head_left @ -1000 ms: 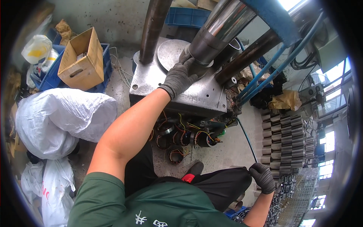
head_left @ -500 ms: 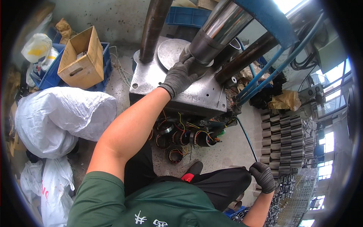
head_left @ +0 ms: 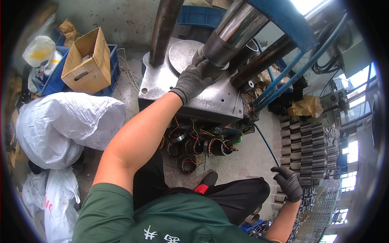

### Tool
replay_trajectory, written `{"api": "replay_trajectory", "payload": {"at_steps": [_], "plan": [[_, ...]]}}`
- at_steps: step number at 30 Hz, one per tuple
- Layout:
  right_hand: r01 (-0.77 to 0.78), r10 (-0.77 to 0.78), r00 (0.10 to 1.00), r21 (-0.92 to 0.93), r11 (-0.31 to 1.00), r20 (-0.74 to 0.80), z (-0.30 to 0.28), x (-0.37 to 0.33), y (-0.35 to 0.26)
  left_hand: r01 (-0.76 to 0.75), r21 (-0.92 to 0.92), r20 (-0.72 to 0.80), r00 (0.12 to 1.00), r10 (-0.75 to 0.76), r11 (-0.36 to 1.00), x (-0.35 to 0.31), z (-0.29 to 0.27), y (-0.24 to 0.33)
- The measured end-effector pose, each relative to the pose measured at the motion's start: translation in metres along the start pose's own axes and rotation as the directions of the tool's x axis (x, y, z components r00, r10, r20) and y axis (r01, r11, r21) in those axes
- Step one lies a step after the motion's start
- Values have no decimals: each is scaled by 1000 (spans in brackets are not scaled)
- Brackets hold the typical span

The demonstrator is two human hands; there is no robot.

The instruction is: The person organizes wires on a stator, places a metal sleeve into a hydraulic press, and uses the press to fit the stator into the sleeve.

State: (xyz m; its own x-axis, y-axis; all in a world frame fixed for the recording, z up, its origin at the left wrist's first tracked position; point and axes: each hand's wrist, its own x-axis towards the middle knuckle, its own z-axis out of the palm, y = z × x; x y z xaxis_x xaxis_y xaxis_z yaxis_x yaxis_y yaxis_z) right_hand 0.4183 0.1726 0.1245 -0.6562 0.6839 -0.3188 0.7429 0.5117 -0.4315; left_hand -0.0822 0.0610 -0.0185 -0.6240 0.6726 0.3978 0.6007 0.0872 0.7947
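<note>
My left hand (head_left: pixel 192 81), in a dark grey glove, reaches up to the steel bed (head_left: pixel 156 87) of a press. Its fingers and thumb curve round the lower side of a dark metal cylinder (head_left: pixel 220 49) under the shiny ram (head_left: pixel 239 26); the palm hides part of the contact. At lower right my right hand (head_left: pixel 289 184), gloved too, has its fingers apart beside the end of a thin dark lever (head_left: pixel 266 142). The lever slopes down from the press's right side to the fingertips; whether they still touch it I cannot tell.
Several wound motor stators (head_left: pixel 188 165) with coloured wires lie on the floor below the bed. Stacked metal sleeves (head_left: pixel 308 150) stand at right. At left are a cardboard box (head_left: pixel 87 69) in a blue crate and white sacks (head_left: pixel 60 125). Blue hoses (head_left: pixel 291 81) run beside the press.
My right hand has loosened from its closed grip at the lever's end and shifted slightly right and up, fingers spreading. The lever's end stands a little higher. My left hand stays at the cylinder.
</note>
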Motion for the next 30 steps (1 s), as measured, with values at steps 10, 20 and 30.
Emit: {"api": "replay_trajectory", "payload": {"at_steps": [10,20,30], "plan": [[-54,55,998,59,997,-5,5,0,-2,50,-15,41,998,-49,999,-2,-4,6],[2,-6,994,37,999,105,4,0,16,31,-18,33,999,-31,999,1,2,2],[-69,56,985,76,995,160,7,-2,12,20,-5,24,1000,-20,1000,0,2,1]]}}
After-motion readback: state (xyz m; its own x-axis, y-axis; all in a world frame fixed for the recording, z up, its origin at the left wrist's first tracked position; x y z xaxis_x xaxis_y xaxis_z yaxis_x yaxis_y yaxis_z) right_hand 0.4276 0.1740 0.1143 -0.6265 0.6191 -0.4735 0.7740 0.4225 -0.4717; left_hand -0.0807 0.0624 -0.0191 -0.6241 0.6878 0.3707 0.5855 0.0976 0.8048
